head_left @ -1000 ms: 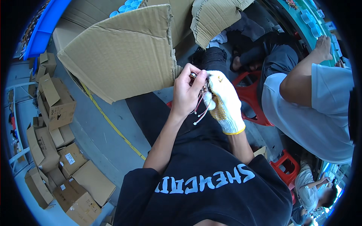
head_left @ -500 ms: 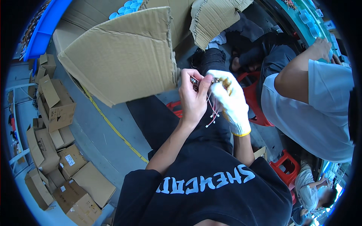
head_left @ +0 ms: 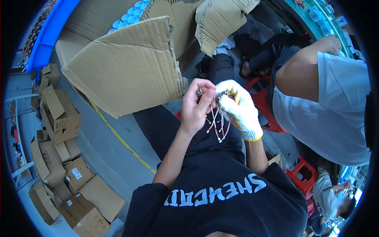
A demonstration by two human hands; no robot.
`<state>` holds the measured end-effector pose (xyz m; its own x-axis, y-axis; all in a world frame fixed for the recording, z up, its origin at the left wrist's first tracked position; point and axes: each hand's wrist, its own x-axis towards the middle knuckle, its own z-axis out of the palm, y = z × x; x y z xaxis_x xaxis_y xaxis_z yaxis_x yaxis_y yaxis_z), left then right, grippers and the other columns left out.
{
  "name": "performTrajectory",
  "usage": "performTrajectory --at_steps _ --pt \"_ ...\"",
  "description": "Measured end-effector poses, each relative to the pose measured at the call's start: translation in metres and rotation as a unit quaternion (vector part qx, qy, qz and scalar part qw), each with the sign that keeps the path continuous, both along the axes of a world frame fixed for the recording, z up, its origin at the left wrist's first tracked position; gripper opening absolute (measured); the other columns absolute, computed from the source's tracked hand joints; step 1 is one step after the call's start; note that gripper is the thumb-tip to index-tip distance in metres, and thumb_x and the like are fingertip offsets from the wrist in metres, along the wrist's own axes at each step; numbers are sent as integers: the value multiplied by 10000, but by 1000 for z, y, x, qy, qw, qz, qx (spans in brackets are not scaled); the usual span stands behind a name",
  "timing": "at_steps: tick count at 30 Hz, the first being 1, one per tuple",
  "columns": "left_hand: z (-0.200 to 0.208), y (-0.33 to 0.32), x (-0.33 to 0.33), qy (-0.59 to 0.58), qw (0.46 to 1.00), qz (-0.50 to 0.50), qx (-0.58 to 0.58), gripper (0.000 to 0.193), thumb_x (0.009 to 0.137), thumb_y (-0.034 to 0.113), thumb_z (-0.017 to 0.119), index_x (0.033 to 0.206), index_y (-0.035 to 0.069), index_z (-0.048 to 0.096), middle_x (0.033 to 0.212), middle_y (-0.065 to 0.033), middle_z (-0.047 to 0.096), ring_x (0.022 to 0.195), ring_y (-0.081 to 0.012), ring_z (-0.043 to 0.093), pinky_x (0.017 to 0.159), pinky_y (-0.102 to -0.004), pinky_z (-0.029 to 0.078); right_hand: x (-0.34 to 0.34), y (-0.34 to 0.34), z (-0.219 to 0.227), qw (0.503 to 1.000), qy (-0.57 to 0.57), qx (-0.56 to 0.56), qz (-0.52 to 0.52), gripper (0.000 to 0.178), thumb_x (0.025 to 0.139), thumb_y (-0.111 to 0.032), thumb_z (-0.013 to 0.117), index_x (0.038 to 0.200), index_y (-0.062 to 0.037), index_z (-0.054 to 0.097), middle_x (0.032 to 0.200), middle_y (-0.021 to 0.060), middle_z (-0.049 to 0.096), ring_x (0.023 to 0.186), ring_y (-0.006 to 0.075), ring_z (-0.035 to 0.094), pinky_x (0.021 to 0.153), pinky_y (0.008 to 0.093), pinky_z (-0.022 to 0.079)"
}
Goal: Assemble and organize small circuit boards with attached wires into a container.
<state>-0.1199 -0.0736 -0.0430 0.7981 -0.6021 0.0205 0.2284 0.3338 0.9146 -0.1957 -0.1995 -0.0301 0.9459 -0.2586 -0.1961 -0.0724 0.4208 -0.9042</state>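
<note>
My bare left hand and my right hand, in a white knitted glove with a yellow cuff, are close together above my lap. The right hand is closed around several small dark and metallic parts with thin wires. From it a bunch of red and white wires hangs down, with small white plugs at the ends. My left fingers pinch a small part with a short yellow-orange wire, mostly hidden by the fingers. The exact kind of these parts is too small to tell.
A large open cardboard box stands ahead, holding light blue round cups. A blue bin is at far left, above stacked cartons. At right, a co-worker in a pale shirt sits on a red stool by a green bench.
My hands have drawn slightly apart, the left one moving a little to the left. The wires now hang lower and more spread out below the glove. The view has shifted slightly.
</note>
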Motion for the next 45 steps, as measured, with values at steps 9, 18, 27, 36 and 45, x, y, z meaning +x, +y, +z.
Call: performTrajectory --at_steps 9,18,27,36,45 --pt "-11 -6 -7 373 917 -106 -93 280 998 361 452 962 90 514 753 29 530 535 4 449 402 -148 306 3 -9 31 876 -51 -475 73 457 797 -251 735 1157 -35 553 1002 105 638 888 217 634 803 319 498" --pt "-24 -7 -4 71 991 -99 45 256 959 328 554 899 83 506 686 32 523 482 -16 458 372 -160 307 -5 -15 58 759 90 -623 164 483 844 -358 668 1192 -67 504 958 156 627 824 315 639 706 320 500" --pt "-19 -2 -6 254 952 -71 -154 253 973 332 504 894 93 530 709 22 558 485 -32 489 363 -167 330 3 -6 31 918 -35 -384 93 473 814 -266 728 1183 -50 525 998 116 605 848 219 627 774 287 480" --pt "-13 -2 -18 419 895 -53 -143 509 966 484 410 1250 73 502 1150 -78 611 1049 -213 615 910 -363 494 4 5 54 826 -31 -543 149 504 817 -258 708 1234 -50 517 1056 130 615 882 222 631 821 283 486" --pt "-16 15 -20 383 913 -67 -128 518 957 505 418 1225 74 519 1092 -97 621 929 -196 647 768 -345 555 2 -2 70 823 -13 -541 172 554 801 -275 701 1284 -110 485 1043 132 649 924 316 646 765 359 511"
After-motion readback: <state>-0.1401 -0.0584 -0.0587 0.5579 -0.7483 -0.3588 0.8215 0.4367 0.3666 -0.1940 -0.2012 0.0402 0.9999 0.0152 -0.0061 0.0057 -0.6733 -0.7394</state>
